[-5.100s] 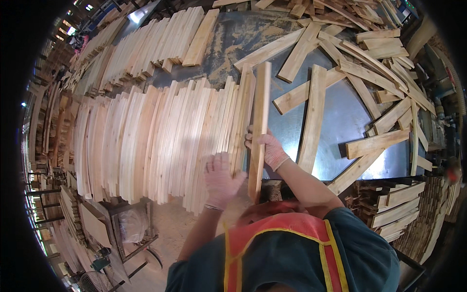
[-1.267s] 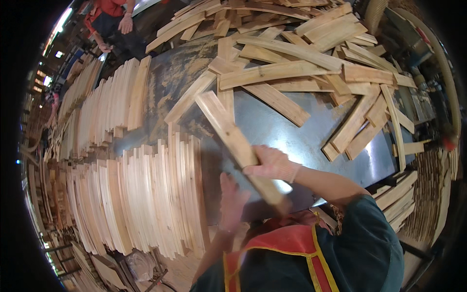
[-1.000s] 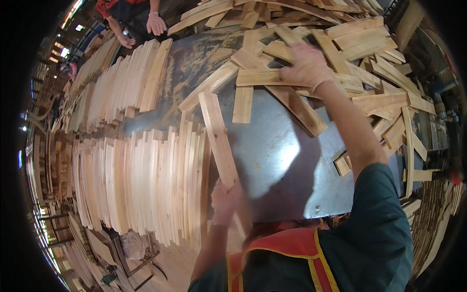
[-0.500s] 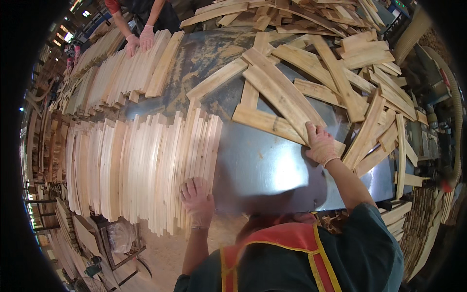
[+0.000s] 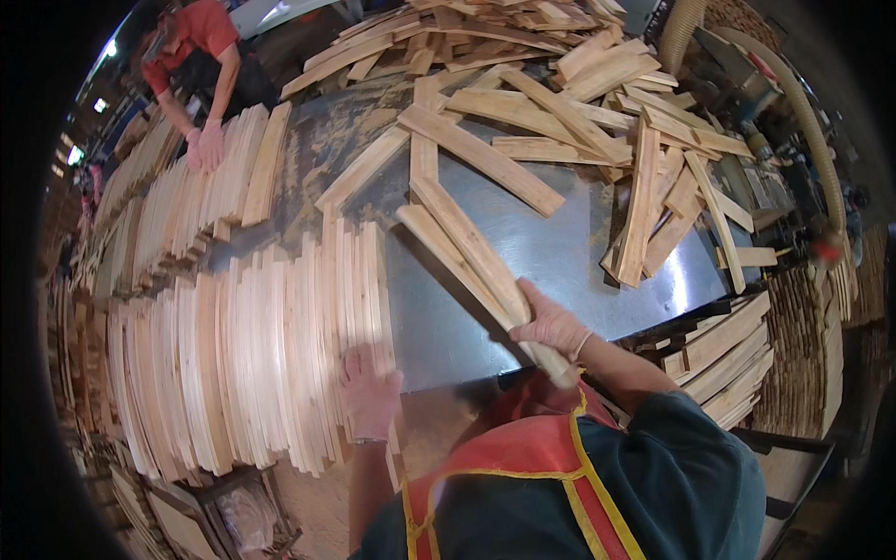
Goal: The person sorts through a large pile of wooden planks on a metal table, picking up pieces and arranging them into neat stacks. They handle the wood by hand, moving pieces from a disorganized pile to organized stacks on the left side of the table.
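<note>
My right hand point(image 5: 553, 329), in a pale pinkish glove, is closed round the near ends of two wooden boards point(image 5: 471, 252). They lie at a slant over the metal table point(image 5: 439, 345), their far ends pointing up and left. My left hand point(image 5: 371, 392), gloved too and slightly blurred, rests with fingers stretched against the near right end of a long row of boards point(image 5: 252, 355). These boards stand on edge, packed side by side, with uneven near ends.
Loose boards point(image 5: 523, 117) lie criss-crossed across the table's far and right side, with a higher pile point(image 5: 448, 37) behind. At far left a co-worker's gloved hands point(image 5: 205, 147) rest on another row of boards point(image 5: 191, 205). Stacked boards point(image 5: 723, 364) stand at the right.
My right hand has drawn the two boards left and toward me, away from the loose pile. My left hand stays by the row. The whole view has shifted.
</note>
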`<state>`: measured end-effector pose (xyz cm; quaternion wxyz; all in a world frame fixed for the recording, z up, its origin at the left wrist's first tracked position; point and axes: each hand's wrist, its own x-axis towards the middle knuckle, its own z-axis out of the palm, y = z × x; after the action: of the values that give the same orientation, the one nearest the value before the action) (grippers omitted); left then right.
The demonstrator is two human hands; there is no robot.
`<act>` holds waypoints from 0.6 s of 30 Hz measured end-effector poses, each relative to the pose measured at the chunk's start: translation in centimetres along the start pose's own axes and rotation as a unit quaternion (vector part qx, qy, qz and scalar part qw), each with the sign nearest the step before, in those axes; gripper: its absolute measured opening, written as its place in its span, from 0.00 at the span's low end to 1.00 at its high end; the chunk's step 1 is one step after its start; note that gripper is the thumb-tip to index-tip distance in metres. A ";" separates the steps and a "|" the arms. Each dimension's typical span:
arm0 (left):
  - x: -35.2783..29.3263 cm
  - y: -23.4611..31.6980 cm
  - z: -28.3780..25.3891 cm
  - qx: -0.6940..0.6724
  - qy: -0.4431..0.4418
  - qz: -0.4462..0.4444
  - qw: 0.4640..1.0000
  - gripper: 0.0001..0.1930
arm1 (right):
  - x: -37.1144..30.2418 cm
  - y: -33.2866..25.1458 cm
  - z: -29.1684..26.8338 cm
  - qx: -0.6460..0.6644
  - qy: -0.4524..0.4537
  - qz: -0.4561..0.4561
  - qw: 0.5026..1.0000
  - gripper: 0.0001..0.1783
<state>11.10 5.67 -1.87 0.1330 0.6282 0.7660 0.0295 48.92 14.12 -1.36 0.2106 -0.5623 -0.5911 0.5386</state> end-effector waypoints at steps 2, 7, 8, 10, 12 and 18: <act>0.4 0.9 -0.6 -0.013 0.001 0.002 1.000 0.46 | -0.4 0.4 3.8 0.110 -0.021 0.043 0.993 0.71; 4.1 7.1 -1.3 -0.021 -0.018 0.018 0.999 0.48 | 1.6 -1.6 16.0 -0.040 -0.146 0.055 0.987 0.65; 4.6 7.5 -1.4 0.028 -0.022 0.013 0.999 0.48 | 2.8 -2.2 18.0 -0.165 -0.266 -0.008 0.950 0.60; 6.0 7.7 -0.3 0.116 -0.033 0.005 0.993 0.47 | 4.7 -4.3 17.5 -0.285 -0.432 -0.109 0.849 0.45; 5.6 4.4 3.8 0.181 0.049 0.035 0.982 0.50 | 7.8 -10.2 11.7 -0.276 -0.534 -0.184 0.778 0.31; 7.2 7.4 2.4 0.144 0.030 0.008 0.989 0.49 | 26.1 -14.0 -13.7 -0.395 0.084 -0.028 0.914 0.25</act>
<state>17.46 13.86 -3.85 0.0173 0.6459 0.7608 -0.0614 47.24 45.87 6.11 0.0354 -0.6257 -0.7516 0.2060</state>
